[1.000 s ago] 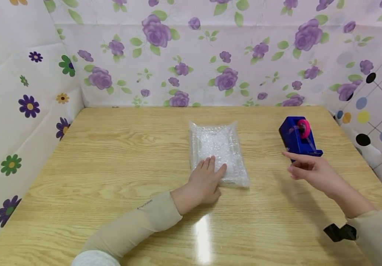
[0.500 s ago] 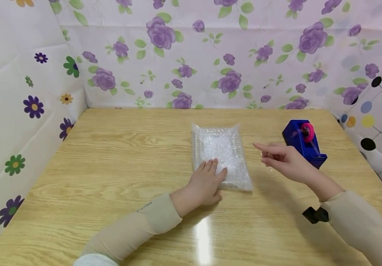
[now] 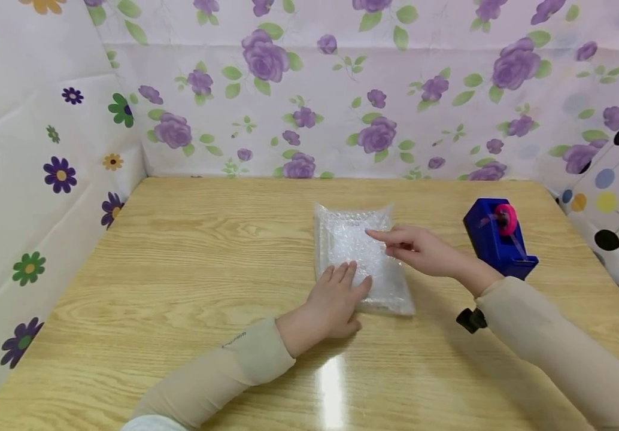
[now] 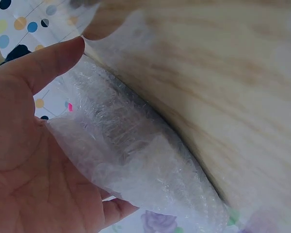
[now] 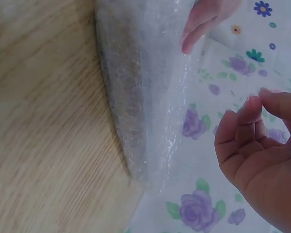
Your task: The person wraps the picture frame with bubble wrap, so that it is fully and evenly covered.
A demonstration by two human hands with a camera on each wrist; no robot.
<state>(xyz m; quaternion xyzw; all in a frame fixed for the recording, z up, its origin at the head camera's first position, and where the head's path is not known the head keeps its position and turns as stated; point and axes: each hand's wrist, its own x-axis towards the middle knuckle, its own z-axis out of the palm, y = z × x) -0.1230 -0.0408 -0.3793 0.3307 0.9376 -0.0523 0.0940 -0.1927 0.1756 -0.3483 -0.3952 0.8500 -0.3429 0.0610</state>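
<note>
A bubble-wrapped packet (image 3: 349, 236) lies on the table in the head view. My left hand (image 3: 333, 302) rests on its near left part, fingers spread over the wrap. In the left wrist view, the left palm (image 4: 43, 179) is beside the packet's clear bubble wrap (image 4: 150, 160). My right hand (image 3: 422, 251) hovers over the packet's right side, index finger reaching left. The right wrist view shows the right hand's (image 5: 262, 145) thumb tip close against a curled fingertip. I cannot tell whether a bit of clear film is between them.
A blue tape dispenser (image 3: 500, 242) with a pink-cored roll (image 3: 506, 220) stands on the right, behind the right forearm. The wooden table (image 3: 207, 251) is bounded by a flowered sheet (image 3: 207, 108) at the back and patterned sheets at both sides.
My right hand has moved left from in front of the tape dispenser to above the packet. The left hand stays on the packet. The head view has shifted slightly.
</note>
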